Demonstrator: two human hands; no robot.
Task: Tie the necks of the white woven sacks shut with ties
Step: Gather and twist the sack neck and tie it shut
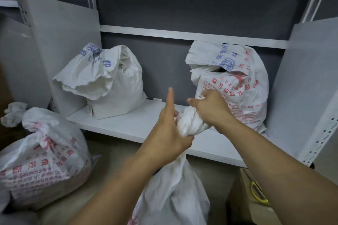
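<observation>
Both hands work on one sack, the near sack [173, 193], which stands on the floor directly below the person, in front of the shelf [128, 124]. The left hand [170, 133] is clenched around the neck [182, 159] of this sack. Its thumb is wrapped across the front and only the index finger sticks straight up. The right hand [210, 107] grasps the bunched top [192, 122] of the same sack, just above and to the right of the left hand.

The long axis of the neck runs upward from the body of the sack and leans a little far and right. The left hand is the lower and nearer one and the right hand is at the free end. I judge that the binding must go around the narrow part at or just under the left hand, so the left hand must keep the twist tight while the right one does the winding. I cannot see any tie in either hand.

What fills the near sack is hidden by its cloth. On the shelf stand two more sacks: the far left sack [109, 86] and the far right sack [241, 86]. Both have loose, folded-over mouths that are not closed, and I cannot make out their contents. On the floor at the left lies another sack [45, 155] with its neck already gathered. Whether a tie holds it I cannot tell. A yellow object [257, 192] lies on the floor at the near right.
</observation>
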